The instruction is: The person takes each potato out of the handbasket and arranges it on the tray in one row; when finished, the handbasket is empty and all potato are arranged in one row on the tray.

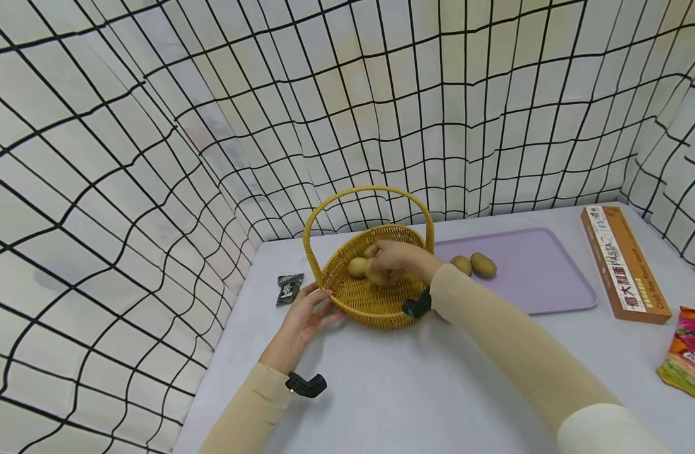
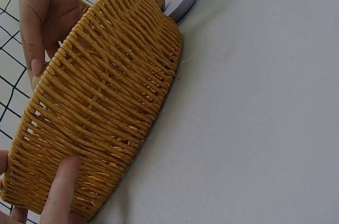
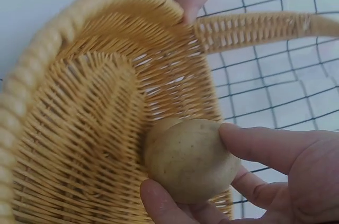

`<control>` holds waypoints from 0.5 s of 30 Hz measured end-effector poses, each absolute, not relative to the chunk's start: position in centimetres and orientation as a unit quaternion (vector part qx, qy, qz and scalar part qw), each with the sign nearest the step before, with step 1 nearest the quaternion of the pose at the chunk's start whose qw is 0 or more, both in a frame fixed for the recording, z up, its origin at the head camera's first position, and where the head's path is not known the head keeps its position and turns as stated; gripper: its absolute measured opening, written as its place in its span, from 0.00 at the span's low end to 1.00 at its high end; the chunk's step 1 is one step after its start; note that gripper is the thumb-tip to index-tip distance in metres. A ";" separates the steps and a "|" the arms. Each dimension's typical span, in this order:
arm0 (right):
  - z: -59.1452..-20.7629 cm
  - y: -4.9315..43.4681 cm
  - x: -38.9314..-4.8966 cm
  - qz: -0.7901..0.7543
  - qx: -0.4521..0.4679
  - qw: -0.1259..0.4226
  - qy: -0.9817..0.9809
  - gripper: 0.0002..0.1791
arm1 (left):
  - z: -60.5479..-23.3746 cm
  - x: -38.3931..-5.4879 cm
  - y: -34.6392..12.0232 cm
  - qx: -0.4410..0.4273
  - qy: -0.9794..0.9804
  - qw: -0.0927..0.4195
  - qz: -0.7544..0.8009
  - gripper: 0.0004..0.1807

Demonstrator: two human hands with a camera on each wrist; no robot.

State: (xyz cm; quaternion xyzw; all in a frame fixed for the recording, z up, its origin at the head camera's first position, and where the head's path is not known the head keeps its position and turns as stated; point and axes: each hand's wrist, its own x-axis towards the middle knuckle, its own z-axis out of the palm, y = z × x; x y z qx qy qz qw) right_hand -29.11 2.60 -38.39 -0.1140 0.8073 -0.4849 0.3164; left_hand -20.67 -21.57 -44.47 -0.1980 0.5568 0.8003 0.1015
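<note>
A yellow wicker basket (image 1: 359, 306) with a tall arched handle stands in front of me. My left hand (image 1: 304, 321) holds its left side, thumb at the rim and fingers against the outer wall; one finger (image 2: 61, 189) presses the weave in the left wrist view. Inside the basket, my right hand (image 1: 401, 257) grips a potato (image 3: 196, 160) between thumb and fingers. Another potato (image 1: 357, 267) lies beside it in the basket, and a further one (image 1: 370, 251) is partly covered by the right hand.
Right of the basket lies a pale purple tray (image 1: 540, 271) with two potatoes (image 1: 484, 265) at its left end. Beyond it are a pasta box (image 1: 625, 265) and a colourful snack bag (image 1: 690, 356). A small black packet (image 1: 289, 289) lies left. Black netting (image 1: 381, 113) surrounds the table.
</note>
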 end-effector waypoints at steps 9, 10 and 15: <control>-36.0 2.9 -27.2 -0.449 -0.170 0.302 0.824 0.23 | -44.6 -20.5 -21.8 -0.202 0.560 0.102 0.797 0.39; -35.7 3.0 -27.0 -0.446 -0.175 0.299 0.825 0.23 | -44.6 -20.6 -21.8 -0.201 0.562 0.103 0.796 0.39; -34.4 3.8 -25.8 -0.429 -0.200 0.279 0.836 0.23 | -44.5 -20.7 -21.7 -0.193 0.565 0.104 0.795 0.39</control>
